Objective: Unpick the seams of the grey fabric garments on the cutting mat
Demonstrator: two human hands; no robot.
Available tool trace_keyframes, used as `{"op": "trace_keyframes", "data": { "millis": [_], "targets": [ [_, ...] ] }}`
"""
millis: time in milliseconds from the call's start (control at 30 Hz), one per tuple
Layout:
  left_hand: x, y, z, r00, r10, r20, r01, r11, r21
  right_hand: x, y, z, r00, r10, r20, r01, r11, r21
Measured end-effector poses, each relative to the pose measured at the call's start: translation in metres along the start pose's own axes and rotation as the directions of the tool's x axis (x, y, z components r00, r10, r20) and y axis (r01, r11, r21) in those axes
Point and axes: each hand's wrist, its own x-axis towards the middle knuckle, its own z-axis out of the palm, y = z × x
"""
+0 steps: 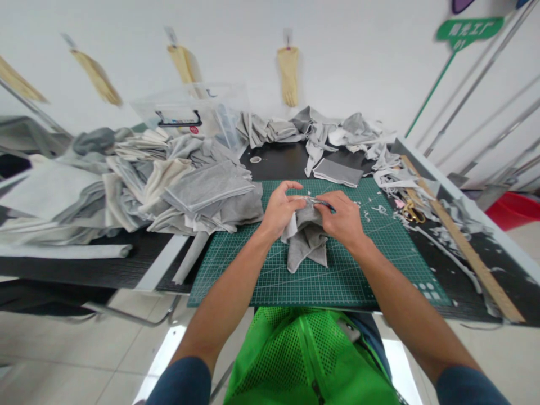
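Over the green cutting mat (236,270), my left hand (282,208) pinches the edge of a grey cloth (307,242), its thumb and forefinger apart above the fold. The cloth hangs in folds down to the mat, its pale underside partly showing. My right hand (342,216) is closed around small thread snips (325,204) with a bluish handle. Their metal tip points left and meets the cloth's edge near my left fingertips. Whether the blades are apart is too small to tell.
Stacked grey and white cloths (211,185) lie left of the mat. More cloth scraps (312,129) line the back, before a clear plastic box (189,107). On the right are gold-handled scissors (412,212), a long wooden ruler (468,247) and offcuts. A red bin (517,209) stands beyond.
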Motion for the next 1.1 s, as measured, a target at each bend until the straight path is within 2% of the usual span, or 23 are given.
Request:
{"op": "trace_keyframes", "data": {
  "millis": [167,267,433,600,933,1100],
  "targets": [
    [-0.0005,0.0013,-0.0012,1.000,0.012,0.011,-0.012,1.000,-0.009,0.0027,-0.0047,-0.0041,0.994,0.105,0.011,-0.106,0.994,0.038],
    [0.0006,-0.0004,-0.0037,0.999,0.044,0.018,-0.045,0.998,0.047,0.0049,-0.0068,-0.0078,0.986,0.166,0.028,-0.167,0.985,0.036],
    [0.0019,-0.0045,-0.0052,0.984,0.173,0.044,-0.179,0.958,0.222,0.0058,-0.0074,-0.0101,0.991,0.121,0.056,-0.123,0.991,0.047],
    [-0.0012,-0.0064,-0.0017,0.964,0.254,0.084,-0.267,0.911,0.313,0.0042,-0.0060,-0.0092,0.995,0.054,0.080,-0.056,0.998,0.020],
    [-0.0054,-0.0052,0.0004,0.955,0.286,0.075,-0.292,0.876,0.384,0.0039,-0.0077,-0.0099,0.996,0.049,0.073,-0.050,0.998,0.024],
    [-0.0063,-0.0031,0.0024,0.961,0.271,0.058,-0.274,0.897,0.347,0.0044,-0.0086,-0.0097,0.996,0.055,0.065,-0.056,0.998,0.019]
  ]
}}
